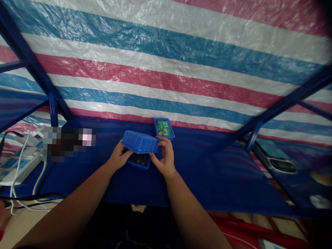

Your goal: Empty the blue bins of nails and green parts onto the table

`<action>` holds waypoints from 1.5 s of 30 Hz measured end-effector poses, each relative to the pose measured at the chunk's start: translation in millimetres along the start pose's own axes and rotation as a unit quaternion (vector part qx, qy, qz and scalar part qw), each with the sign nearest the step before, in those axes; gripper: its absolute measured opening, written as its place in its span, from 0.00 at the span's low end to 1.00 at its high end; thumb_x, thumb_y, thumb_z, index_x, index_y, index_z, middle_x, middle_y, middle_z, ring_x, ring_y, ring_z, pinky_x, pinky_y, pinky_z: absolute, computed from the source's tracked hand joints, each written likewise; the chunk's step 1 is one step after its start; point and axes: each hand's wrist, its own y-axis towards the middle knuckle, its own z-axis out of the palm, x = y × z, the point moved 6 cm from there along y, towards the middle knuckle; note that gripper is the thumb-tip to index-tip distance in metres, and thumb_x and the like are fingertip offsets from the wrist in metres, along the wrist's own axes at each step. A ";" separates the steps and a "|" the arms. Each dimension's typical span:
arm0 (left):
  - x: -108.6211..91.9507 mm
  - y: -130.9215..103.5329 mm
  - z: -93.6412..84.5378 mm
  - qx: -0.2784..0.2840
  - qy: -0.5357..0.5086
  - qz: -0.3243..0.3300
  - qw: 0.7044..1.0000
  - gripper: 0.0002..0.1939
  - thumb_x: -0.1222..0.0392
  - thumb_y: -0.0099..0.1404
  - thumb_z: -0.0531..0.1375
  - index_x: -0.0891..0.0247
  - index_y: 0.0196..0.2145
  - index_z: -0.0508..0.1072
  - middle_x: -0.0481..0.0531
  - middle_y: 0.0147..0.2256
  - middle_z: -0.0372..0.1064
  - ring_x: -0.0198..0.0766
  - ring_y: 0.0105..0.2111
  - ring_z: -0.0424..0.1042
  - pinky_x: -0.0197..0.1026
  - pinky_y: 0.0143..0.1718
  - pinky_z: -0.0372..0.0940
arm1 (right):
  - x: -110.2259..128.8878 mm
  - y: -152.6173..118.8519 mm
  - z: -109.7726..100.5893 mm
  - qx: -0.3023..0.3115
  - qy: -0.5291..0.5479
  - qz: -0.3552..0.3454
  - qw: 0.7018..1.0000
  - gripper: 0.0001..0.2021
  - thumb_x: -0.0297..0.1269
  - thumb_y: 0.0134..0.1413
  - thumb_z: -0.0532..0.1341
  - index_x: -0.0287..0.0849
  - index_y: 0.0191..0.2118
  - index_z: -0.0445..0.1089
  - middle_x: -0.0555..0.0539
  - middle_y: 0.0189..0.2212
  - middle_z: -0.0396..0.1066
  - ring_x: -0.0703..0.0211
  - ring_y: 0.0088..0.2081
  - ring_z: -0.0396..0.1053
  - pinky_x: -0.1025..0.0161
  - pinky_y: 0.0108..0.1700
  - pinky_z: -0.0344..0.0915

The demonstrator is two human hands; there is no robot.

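Both grips (120,156) (166,160) clasp an angular blue box (140,142), probably plastic, above shiny black pieces (139,159).

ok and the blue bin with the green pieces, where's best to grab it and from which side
Likely by the bin's right rim, coming from the right and above: it sits open side up with that side unobstructed, while the raised bin and right hand crowd its near end.
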 end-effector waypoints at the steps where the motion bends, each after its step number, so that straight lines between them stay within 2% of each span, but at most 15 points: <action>1: 0.8 0.1 -0.6 -0.002 -0.002 -0.003 1.000 0.19 0.56 0.60 0.68 0.64 0.47 0.73 0.59 0.48 0.73 0.48 0.50 0.73 0.54 0.57 0.63 | -0.6 0.0 0.6 0.007 0.004 0.003 1.000 0.22 0.33 0.50 0.68 0.48 0.49 0.61 0.38 0.57 0.63 0.42 0.58 0.65 0.41 0.57 0.65; 5: 1.1 0.5 -1.6 -0.003 -0.006 -0.007 1.000 0.19 0.59 0.58 0.67 0.64 0.47 0.73 0.57 0.46 0.73 0.47 0.49 0.72 0.53 0.56 0.63 | -2.0 -0.4 1.8 0.018 0.020 0.013 1.000 0.21 0.34 0.53 0.67 0.48 0.51 0.61 0.37 0.59 0.63 0.43 0.58 0.65 0.42 0.56 0.67; 11: -4.9 -0.7 2.4 0.008 -0.002 -0.003 1.000 0.18 0.61 0.57 0.66 0.63 0.46 0.74 0.56 0.45 0.73 0.48 0.49 0.72 0.54 0.56 0.63 | 2.1 -0.7 -4.3 -0.029 0.009 -0.013 0.999 0.21 0.33 0.52 0.67 0.49 0.51 0.63 0.38 0.59 0.63 0.42 0.59 0.66 0.40 0.57 0.66; 15: -3.7 -1.3 0.7 0.007 0.019 -0.005 1.000 0.17 0.60 0.57 0.66 0.63 0.45 0.75 0.56 0.46 0.72 0.48 0.49 0.71 0.53 0.56 0.62 | 1.9 -0.6 -5.0 -0.039 0.016 -0.021 0.999 0.21 0.31 0.51 0.67 0.50 0.50 0.65 0.39 0.57 0.64 0.42 0.58 0.67 0.40 0.57 0.67; 24: 1.4 1.4 -5.1 -0.011 0.033 -0.040 0.999 0.13 0.59 0.58 0.67 0.60 0.41 0.74 0.51 0.35 0.70 0.44 0.39 0.71 0.46 0.43 0.66 | -12.3 0.2 -0.5 -0.001 0.014 0.003 1.000 0.22 0.29 0.52 0.65 0.49 0.53 0.66 0.39 0.59 0.64 0.43 0.59 0.66 0.42 0.56 0.70; 28: -3.5 1.3 -3.7 -0.004 0.038 -0.032 0.999 0.13 0.57 0.60 0.67 0.59 0.43 0.74 0.49 0.33 0.67 0.40 0.33 0.68 0.42 0.38 0.65 | -11.8 -1.0 -1.1 0.005 0.018 0.018 1.000 0.21 0.30 0.56 0.64 0.49 0.55 0.68 0.39 0.61 0.62 0.44 0.60 0.65 0.46 0.52 0.74; 32: -12.0 1.1 -0.7 0.014 0.055 -0.010 0.998 0.14 0.56 0.64 0.64 0.60 0.47 0.72 0.49 0.35 0.66 0.35 0.29 0.64 0.40 0.34 0.61 | -11.5 -1.9 0.2 0.005 0.042 0.042 0.998 0.20 0.32 0.60 0.62 0.51 0.58 0.68 0.40 0.62 0.60 0.46 0.60 0.65 0.51 0.49 0.76; 35: -17.7 0.5 1.4 0.026 0.080 0.003 0.996 0.14 0.56 0.66 0.63 0.60 0.48 0.71 0.46 0.30 0.63 0.34 0.26 0.62 0.39 0.32 0.59 | -17.2 -2.5 4.2 0.002 0.066 0.068 0.995 0.20 0.35 0.62 0.61 0.52 0.59 0.66 0.40 0.62 0.58 0.48 0.60 0.65 0.52 0.49 0.77; 40: -21.9 -1.1 3.9 0.041 0.118 0.012 0.992 0.17 0.56 0.67 0.62 0.61 0.53 0.71 0.43 0.26 0.58 0.32 0.24 0.58 0.37 0.31 0.57 | -29.7 -3.6 5.8 -0.055 0.129 0.099 0.985 0.14 0.39 0.61 0.64 0.48 0.51 0.64 0.39 0.56 0.61 0.54 0.50 0.71 0.56 0.46 0.76; 42: -21.8 -1.5 3.6 0.041 0.124 0.017 0.991 0.19 0.56 0.67 0.61 0.61 0.55 0.70 0.43 0.26 0.58 0.32 0.24 0.58 0.37 0.30 0.57 | -31.7 -3.2 5.2 -0.067 0.134 0.101 0.984 0.13 0.40 0.60 0.64 0.48 0.48 0.65 0.41 0.52 0.62 0.55 0.50 0.70 0.56 0.48 0.76; 45: -17.3 -1.8 1.3 0.035 0.125 0.020 0.991 0.19 0.56 0.67 0.62 0.60 0.54 0.70 0.43 0.26 0.60 0.32 0.25 0.60 0.37 0.31 0.58 | -32.0 -1.9 6.4 -0.048 0.141 0.104 0.983 0.14 0.42 0.61 0.64 0.48 0.51 0.68 0.41 0.52 0.62 0.54 0.51 0.71 0.54 0.53 0.73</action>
